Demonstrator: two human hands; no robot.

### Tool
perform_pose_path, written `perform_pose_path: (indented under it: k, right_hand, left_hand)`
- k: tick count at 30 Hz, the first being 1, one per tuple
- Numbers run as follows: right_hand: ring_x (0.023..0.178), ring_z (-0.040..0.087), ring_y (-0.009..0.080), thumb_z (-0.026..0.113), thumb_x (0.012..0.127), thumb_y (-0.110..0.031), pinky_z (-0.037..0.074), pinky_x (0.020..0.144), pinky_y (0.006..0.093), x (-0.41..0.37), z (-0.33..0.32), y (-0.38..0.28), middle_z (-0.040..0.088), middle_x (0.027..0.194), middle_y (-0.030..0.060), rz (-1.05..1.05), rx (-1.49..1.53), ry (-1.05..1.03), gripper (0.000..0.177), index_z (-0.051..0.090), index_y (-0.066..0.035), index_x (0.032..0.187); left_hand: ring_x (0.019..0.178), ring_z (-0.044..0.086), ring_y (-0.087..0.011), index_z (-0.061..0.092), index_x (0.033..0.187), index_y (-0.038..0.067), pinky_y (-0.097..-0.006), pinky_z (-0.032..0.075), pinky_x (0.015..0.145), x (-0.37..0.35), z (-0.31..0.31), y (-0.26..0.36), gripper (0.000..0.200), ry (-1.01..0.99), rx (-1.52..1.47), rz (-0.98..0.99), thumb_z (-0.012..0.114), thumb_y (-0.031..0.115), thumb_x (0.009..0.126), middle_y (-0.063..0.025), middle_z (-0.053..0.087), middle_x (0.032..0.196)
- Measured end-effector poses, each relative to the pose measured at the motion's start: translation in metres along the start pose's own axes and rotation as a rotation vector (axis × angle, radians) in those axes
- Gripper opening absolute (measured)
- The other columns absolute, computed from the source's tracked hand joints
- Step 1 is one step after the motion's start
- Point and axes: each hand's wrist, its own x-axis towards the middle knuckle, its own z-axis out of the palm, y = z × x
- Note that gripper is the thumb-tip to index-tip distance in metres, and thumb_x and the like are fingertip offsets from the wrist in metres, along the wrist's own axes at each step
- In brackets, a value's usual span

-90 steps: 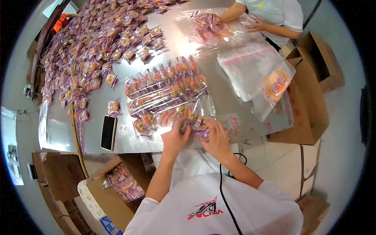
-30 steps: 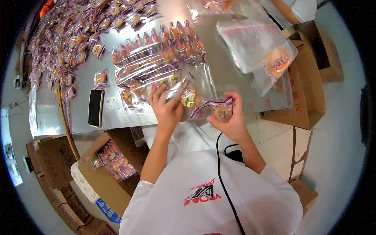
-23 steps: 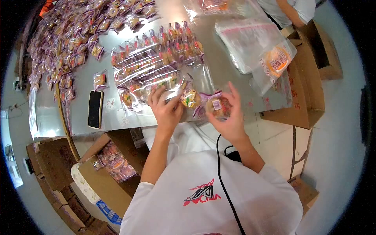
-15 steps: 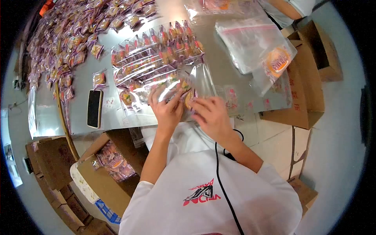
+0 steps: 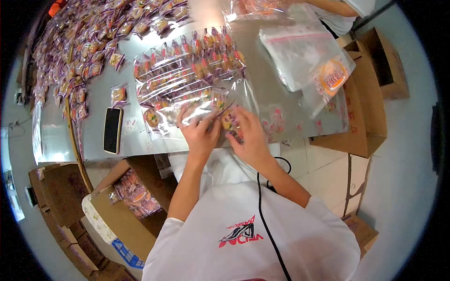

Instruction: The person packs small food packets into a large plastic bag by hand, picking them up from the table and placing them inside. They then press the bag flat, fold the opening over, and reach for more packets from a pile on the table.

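A large clear plastic bag (image 5: pixel 161 86) lies on the metal table in front of me, with rows of small wrapped pastries (image 5: pixel 201 51) inside. My left hand (image 5: pixel 200 133) is closed on the bag's near edge, its fingers bent over the film. Just to the right, my right hand (image 5: pixel 251 138) grips a single wrapped pastry (image 5: pixel 228 120) between thumb and fingers. That pastry is at the near right corner of the bag, close to my left fingertips. Glare on the film hides part of the nearest row.
Loose wrapped pastries (image 5: pixel 89 51) are heaped at the left. A phone (image 5: pixel 112 130) and one pastry (image 5: pixel 119 95) lie beside the bag. Flat printed bags (image 5: pixel 300 56) are stacked at right, near cardboard boxes (image 5: pixel 361 107). An open carton (image 5: pixel 124 213) stands below. Another person's arm (image 5: pixel 335 7) shows at the top.
My right hand has turned and opened out slightly around the pastry, which now shows more clearly. My left hand stays at the bag's edge.
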Motion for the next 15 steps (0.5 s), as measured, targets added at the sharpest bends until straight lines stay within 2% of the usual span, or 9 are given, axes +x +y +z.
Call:
perform_pose_path:
  k: [1,3,6,9,12,13,14,15]
  right_hand:
    - [0.137,0.05,0.0425,0.078,0.087,-0.011,0.042,0.116,0.0486,-0.002,0.005,0.004,0.049,0.146,0.0249,0.05,0.083,0.056,0.078,0.04,-0.002,0.154]
    - [0.137,0.05,0.0439,0.079,0.089,-0.011,0.042,0.116,0.048,-0.005,0.017,0.015,0.048,0.146,0.0278,0.15,0.248,0.168,0.084,0.03,0.003,0.156]
    - [0.137,0.049,0.0443,0.081,0.089,-0.013,0.042,0.115,0.0489,-0.006,0.021,0.017,0.047,0.146,0.0298,0.176,0.234,0.194,0.091,0.023,0.007,0.156]
    - [0.139,0.048,0.0455,0.082,0.089,-0.02,0.041,0.116,0.0493,0.002,0.031,0.03,0.043,0.149,0.0319,0.185,0.37,0.276,0.089,0.028,0.006,0.155]
    - [0.143,0.045,0.045,0.076,0.094,-0.017,0.038,0.119,0.0471,0.013,0.022,0.027,0.039,0.156,0.0317,0.147,0.0,0.223,0.082,0.028,0.006,0.157]
    - [0.142,0.044,0.0467,0.074,0.094,-0.015,0.038,0.119,0.0484,0.013,0.019,0.022,0.037,0.156,0.0326,0.12,0.027,0.217,0.077,0.031,0.006,0.155]
    - [0.142,0.044,0.0483,0.072,0.093,-0.014,0.038,0.118,0.0498,0.012,0.017,0.015,0.035,0.157,0.0336,0.09,0.053,0.212,0.073,0.034,0.006,0.153]
    - [0.141,0.044,0.05,0.07,0.093,-0.012,0.038,0.118,0.0512,0.013,0.017,0.012,0.034,0.158,0.0345,0.057,0.079,0.207,0.07,0.037,0.006,0.152]
  left_hand:
    - [0.111,0.065,-0.0306,0.081,0.103,0.015,-0.0528,0.036,0.116,-0.002,0.0,-0.002,0.027,-0.031,-0.009,-0.027,0.084,0.013,0.076,-0.0037,0.072,0.091]
    - [0.109,0.064,-0.0308,0.08,0.101,0.013,-0.0536,0.037,0.115,-0.003,0.005,0.0,0.026,0.034,-0.037,-0.045,0.085,0.014,0.075,-0.0047,0.071,0.094]
    - [0.108,0.062,-0.0312,0.078,0.1,0.011,-0.0552,0.036,0.114,-0.001,0.008,-0.003,0.027,0.064,-0.014,0.02,0.084,0.013,0.074,-0.0063,0.069,0.097]
    - [0.109,0.06,-0.0312,0.077,0.104,0.011,-0.0562,0.037,0.113,-0.002,0.006,-0.003,0.031,0.019,0.054,0.079,0.082,0.014,0.073,-0.0071,0.067,0.099]
    - [0.112,0.06,-0.0318,0.076,0.109,0.012,-0.0567,0.035,0.114,0.005,0.002,0.01,0.035,0.014,0.076,0.102,0.081,0.016,0.075,-0.0066,0.066,0.107]
    - [0.113,0.06,-0.0321,0.076,0.11,0.012,-0.0568,0.035,0.115,0.009,0.001,0.014,0.036,0.022,0.074,0.11,0.081,0.017,0.075,-0.0062,0.066,0.11]
    - [0.124,0.06,-0.0312,0.074,0.12,0.014,-0.0553,0.033,0.115,0.009,-0.001,0.014,0.045,-0.074,0.12,0.128,0.082,0.02,0.076,-0.0062,0.064,0.121]
    - [0.128,0.059,-0.0306,0.073,0.124,0.015,-0.0552,0.032,0.115,0.009,0.0,0.015,0.049,-0.113,0.109,0.114,0.082,0.021,0.076,-0.0064,0.064,0.124]
